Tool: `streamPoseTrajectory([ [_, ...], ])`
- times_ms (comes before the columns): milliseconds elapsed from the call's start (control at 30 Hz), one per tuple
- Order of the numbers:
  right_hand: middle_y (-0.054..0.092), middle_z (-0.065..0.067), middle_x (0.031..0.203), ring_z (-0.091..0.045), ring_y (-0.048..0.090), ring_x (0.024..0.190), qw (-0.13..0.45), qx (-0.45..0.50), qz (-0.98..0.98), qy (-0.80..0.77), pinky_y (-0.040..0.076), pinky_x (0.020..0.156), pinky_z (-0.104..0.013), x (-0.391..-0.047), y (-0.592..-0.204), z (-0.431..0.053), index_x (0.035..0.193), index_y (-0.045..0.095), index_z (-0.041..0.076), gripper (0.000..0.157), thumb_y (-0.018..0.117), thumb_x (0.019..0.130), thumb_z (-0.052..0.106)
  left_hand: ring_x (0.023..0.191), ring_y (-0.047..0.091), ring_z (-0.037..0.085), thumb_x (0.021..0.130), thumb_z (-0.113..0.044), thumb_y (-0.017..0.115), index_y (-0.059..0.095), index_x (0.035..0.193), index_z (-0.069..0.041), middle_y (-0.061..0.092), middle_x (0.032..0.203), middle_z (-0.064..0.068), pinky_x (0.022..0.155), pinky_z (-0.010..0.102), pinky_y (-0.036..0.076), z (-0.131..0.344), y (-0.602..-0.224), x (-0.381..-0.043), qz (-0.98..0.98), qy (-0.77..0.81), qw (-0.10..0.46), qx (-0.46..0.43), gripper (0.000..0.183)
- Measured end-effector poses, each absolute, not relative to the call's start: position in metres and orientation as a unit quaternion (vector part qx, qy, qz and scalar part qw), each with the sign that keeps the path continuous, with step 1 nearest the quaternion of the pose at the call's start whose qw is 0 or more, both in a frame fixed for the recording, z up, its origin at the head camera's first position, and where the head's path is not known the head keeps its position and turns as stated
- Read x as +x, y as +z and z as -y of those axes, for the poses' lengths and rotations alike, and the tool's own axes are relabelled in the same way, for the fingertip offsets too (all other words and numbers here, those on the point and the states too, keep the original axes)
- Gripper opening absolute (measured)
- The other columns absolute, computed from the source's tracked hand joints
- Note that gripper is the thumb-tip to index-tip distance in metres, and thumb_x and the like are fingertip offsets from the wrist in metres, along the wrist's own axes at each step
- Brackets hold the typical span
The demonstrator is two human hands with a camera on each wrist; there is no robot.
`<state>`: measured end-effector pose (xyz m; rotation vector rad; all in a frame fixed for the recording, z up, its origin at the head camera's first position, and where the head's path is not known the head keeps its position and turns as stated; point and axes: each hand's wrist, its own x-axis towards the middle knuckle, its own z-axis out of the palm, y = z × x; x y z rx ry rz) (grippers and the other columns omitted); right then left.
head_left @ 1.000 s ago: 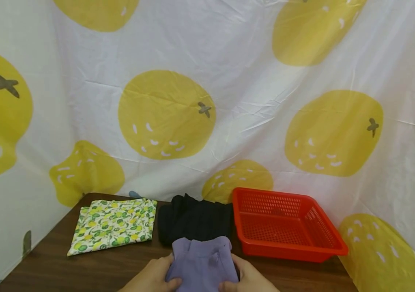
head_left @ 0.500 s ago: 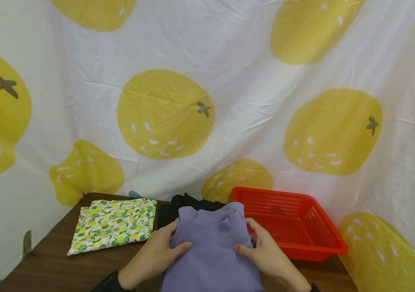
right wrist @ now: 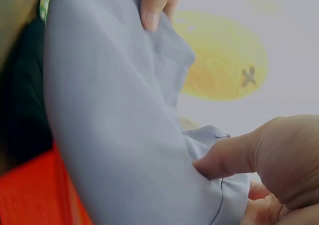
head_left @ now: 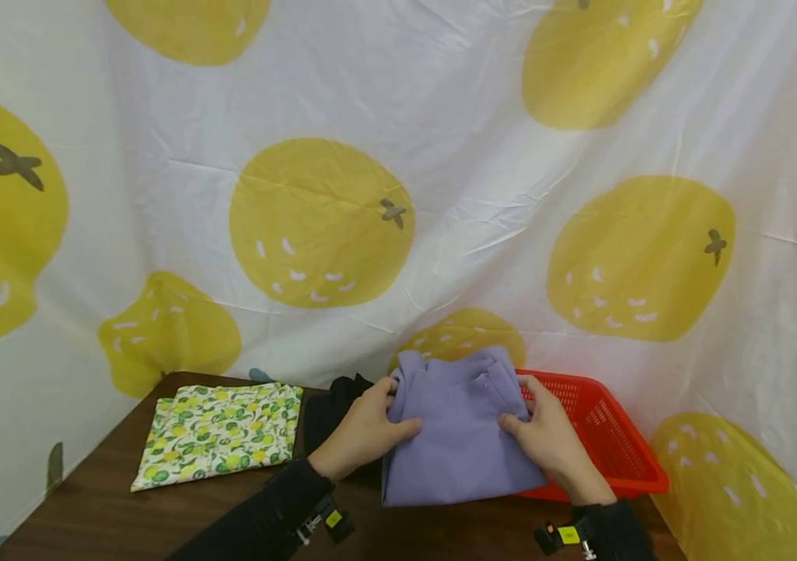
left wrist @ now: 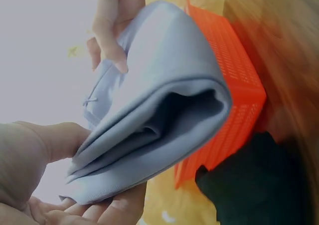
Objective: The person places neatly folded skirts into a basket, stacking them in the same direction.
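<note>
A folded lavender garment (head_left: 457, 436) is held up by both hands in front of the red basket. My left hand (head_left: 366, 425) pinches its left edge, thumb on the near face and fingers behind. On the opposite edge my right hand (head_left: 548, 428) grips the cloth the same way. In the left wrist view the garment (left wrist: 164, 70) shows its layered, looped fold side-on. The right wrist view has the right thumb pressed on the cloth (right wrist: 119, 100) near its gathered upper edge. Part of the red basket (head_left: 604, 428) is hidden behind the garment.
A folded lemon-print cloth (head_left: 223, 432) lies at the left of the dark wooden table (head_left: 125, 522). A black folded cloth (head_left: 324, 413) sits between it and the basket, partly covered by the left hand and arm. Behind hangs a white curtain (head_left: 468, 195) with yellow lemons.
Both hands have lifted the lavender garment from the table's near side, up and to the right. It now hangs in front of the red basket, its lower fold in sight.
</note>
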<state>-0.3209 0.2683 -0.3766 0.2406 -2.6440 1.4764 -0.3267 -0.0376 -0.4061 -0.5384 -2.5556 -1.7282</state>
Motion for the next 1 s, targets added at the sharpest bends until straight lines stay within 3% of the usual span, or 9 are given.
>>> streamPoseTrajectory([
  [200, 0.078, -0.031, 0.137, -0.036, 0.078, 0.112, 0.113, 0.065, 0.897, 0.423, 0.069, 0.091, -0.057, -0.341, -0.373, -0.295, 0.161, 0.056, 0.001, 0.057, 0.071, 0.106, 0.003, 0.155, 0.062, 0.05, 0.102, -0.015, 0.085, 0.049, 0.166, 0.006, 0.061, 0.166, 0.033, 0.118, 0.065, 0.06, -0.001, -0.404, -0.353, 0.818, -0.541, 0.004, -0.198, 0.076],
  [467, 0.07, -0.038, 0.147, -0.052, 0.073, 0.124, 0.16, 0.028, 0.926, 0.341, 0.062, 0.106, -0.073, -0.37, -0.378, -0.328, 0.159, 0.055, -0.008, 0.057, 0.065, 0.104, 0.003, 0.142, 0.072, 0.045, 0.099, -0.003, 0.081, 0.049, 0.166, 0.006, 0.069, 0.156, 0.032, 0.116, 0.06, 0.063, -0.053, -0.406, -0.383, 0.793, -0.567, 0.002, -0.223, 0.076],
  [700, 0.067, -0.04, 0.151, -0.056, 0.068, 0.131, 0.149, -0.002, 0.933, 0.329, 0.057, 0.115, -0.077, -0.39, -0.387, -0.35, 0.159, 0.053, -0.01, 0.058, 0.062, 0.103, 0.003, 0.146, 0.07, 0.047, 0.095, 0.006, 0.08, 0.045, 0.171, 0.002, 0.068, 0.158, 0.034, 0.119, 0.061, 0.061, -0.089, -0.417, -0.4, 0.805, -0.551, 0.015, -0.218, 0.083],
  [900, 0.062, -0.043, 0.154, -0.062, 0.064, 0.137, 0.118, -0.023, 0.943, 0.31, 0.055, 0.118, -0.077, -0.405, -0.404, -0.373, 0.159, 0.05, -0.014, 0.063, 0.065, 0.101, 0.004, 0.127, 0.078, 0.038, 0.096, 0.009, 0.08, 0.043, 0.176, -0.002, 0.067, 0.161, 0.03, 0.111, 0.053, 0.065, -0.104, -0.426, -0.398, 0.821, -0.525, -0.026, -0.222, 0.089],
  [1000, 0.063, -0.043, 0.154, -0.062, 0.064, 0.137, 0.11, -0.026, 0.951, 0.289, 0.057, 0.116, -0.073, -0.424, -0.425, -0.392, 0.159, 0.051, -0.015, 0.066, 0.068, 0.099, 0.008, 0.13, 0.08, 0.037, 0.099, 0.003, 0.081, 0.05, 0.173, -0.002, 0.069, 0.159, 0.027, 0.11, 0.052, 0.068, -0.102, -0.428, -0.393, 0.816, -0.531, -0.043, -0.226, 0.08],
])
